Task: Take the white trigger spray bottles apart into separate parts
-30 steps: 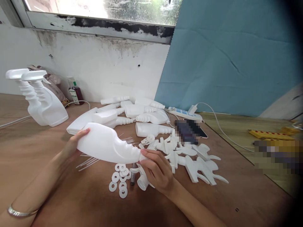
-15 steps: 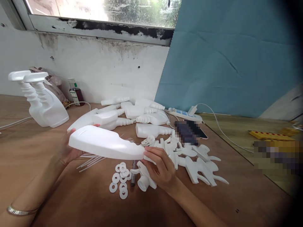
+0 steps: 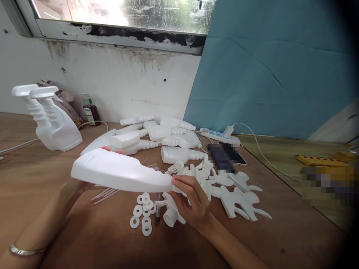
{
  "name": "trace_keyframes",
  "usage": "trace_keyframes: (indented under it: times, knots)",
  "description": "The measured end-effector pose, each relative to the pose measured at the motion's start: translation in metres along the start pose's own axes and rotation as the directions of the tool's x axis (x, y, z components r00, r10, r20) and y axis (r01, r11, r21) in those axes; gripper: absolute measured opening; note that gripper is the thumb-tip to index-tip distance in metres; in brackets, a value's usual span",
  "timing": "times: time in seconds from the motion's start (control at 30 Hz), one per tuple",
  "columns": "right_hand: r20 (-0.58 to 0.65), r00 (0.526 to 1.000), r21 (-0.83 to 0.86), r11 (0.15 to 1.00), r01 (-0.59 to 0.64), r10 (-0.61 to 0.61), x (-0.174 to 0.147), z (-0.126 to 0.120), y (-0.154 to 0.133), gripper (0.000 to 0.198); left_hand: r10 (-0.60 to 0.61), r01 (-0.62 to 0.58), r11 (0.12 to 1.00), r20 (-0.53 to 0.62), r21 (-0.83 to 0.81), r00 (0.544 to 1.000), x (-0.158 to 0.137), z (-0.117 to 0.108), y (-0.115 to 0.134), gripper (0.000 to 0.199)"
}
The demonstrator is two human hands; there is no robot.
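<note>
Holding a white bottle (image 3: 120, 170) on its side above the near middle of the table (image 3: 92, 239), the left hand (image 3: 81, 185), in the head view, was wrapped around its base, and the right hand (image 3: 193, 201) was pinched on the neck. I couldn't tell whether that pinch also took in some small part. To me it looked like work at the bottle's mouth, calling for a steady left hold and careful turning on the right. A lone sprayer head (image 3: 170, 218) lay just beside the right hand, easy to knock, with white washers (image 3: 146, 205) to its left. More sprayer heads (image 3: 228, 201) crowded the right; bottles lay heaped (image 3: 165, 130) beyond, and two sprayer-topped bottles (image 3: 63, 129) stood far left.
</note>
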State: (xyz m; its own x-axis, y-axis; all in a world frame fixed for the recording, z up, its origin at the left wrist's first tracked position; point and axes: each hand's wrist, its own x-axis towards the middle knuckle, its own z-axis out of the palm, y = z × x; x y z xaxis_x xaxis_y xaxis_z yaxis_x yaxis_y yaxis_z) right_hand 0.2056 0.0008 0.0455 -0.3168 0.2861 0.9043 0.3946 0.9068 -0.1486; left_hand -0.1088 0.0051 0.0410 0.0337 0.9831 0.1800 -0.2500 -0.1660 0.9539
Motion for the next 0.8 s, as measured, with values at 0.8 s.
trace_keyframes:
  times: [0.8]
  knots:
    - [0.021, 0.981, -0.288, 0.938, 0.192, -0.194, -0.004, 0.001, 0.001, 0.029, -0.122, 0.148, 0.988, -0.383, 0.04, 0.916, 0.01, 0.017, 0.01, 0.07]
